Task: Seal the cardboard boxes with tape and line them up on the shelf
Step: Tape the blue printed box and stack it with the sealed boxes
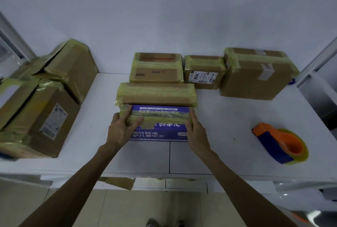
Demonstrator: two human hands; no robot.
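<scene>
Lining-up step. Left hand (121,128) and right hand (194,129) grip the taped blue box (160,126) at its ends, touching a brown box (156,93) behind. Next: square it on the shelf (228,117).

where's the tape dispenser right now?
Head view: the tape dispenser lies on its own on the white shelf, on the right side near the front edge, to the right of the blue box.

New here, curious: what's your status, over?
Left hand and right hand grip blue printed cardboard box by its ends. Yellow tape across its top. Flat brown taped box close behind.
</scene>
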